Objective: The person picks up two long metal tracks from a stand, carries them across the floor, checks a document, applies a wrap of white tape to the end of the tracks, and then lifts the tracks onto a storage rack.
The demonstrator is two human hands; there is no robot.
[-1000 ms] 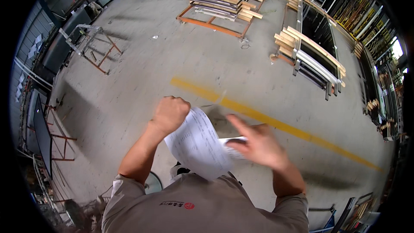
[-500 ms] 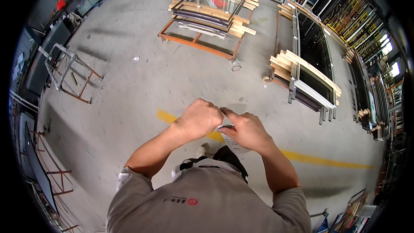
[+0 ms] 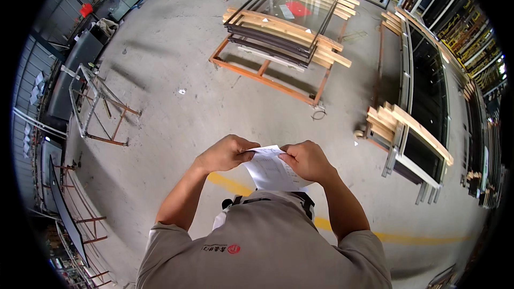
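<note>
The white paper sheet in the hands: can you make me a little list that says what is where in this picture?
Held thing: white printed paper sheet, gripped at its top edge, hanging down in front of the chest
Left hand: fingers pinch the sheet's top left corner
Right hand: fingers pinch the sheet's top right part
Floor: grey concrete floor with a yellow painted line
Ahead: stack of glazed frames on wooden battens over an orange steel trestle
Right: upright dark glass panels in a rack
Left: empty metal trestle frame
</note>
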